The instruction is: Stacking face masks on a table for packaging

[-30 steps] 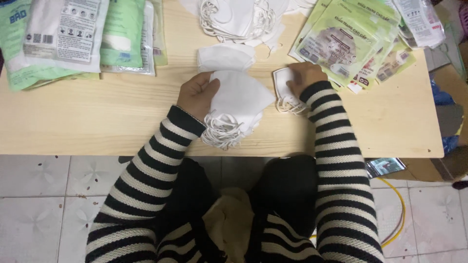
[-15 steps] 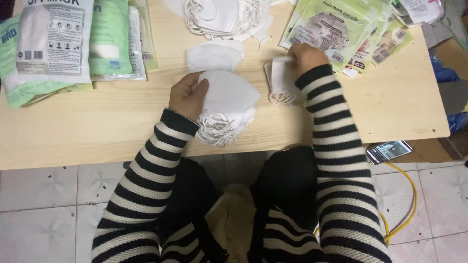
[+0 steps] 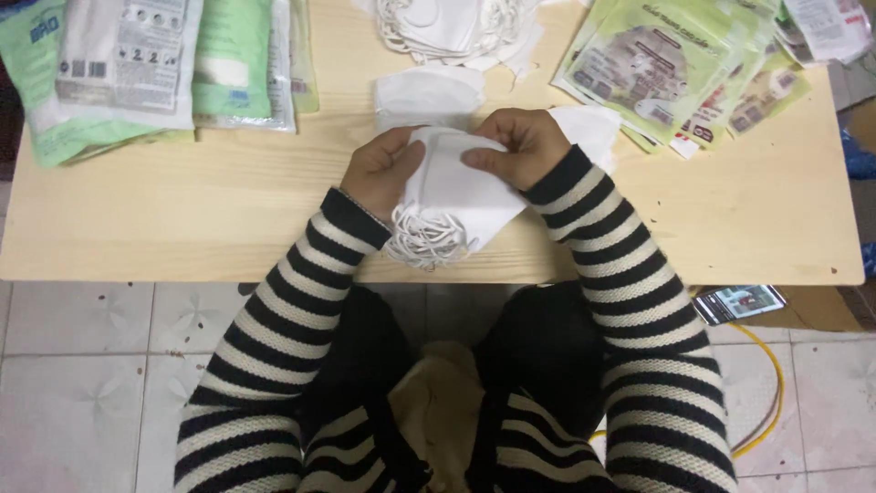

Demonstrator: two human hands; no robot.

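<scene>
Half a second before, the right hand (image 3: 525, 144) had been out at the upper right of the stack, resting on a single white mask lying on the table. By this moment it had come back to the middle of the frame and met the left hand (image 3: 383, 169) over the stack of white masks (image 3: 456, 196). Both hands were closed on the stack: the left clasped its left edge, and the right pinched the top mask along its upper edge. It looked as though another mask had been added to the pile. The stack sat at the centre of the frame, near the front edge of the table, its bundle of ear loops (image 3: 424, 245) hanging toward the person.

The pale wooden table (image 3: 182, 219) carried green and white packets (image 3: 137, 64) at upper left, printed pouches (image 3: 675, 68) at upper right, and loose masks (image 3: 447, 23) at top centre. Below was a tiled floor (image 3: 82, 365), with a phone (image 3: 741, 301) and a yellow cable (image 3: 766, 383) at lower right.
</scene>
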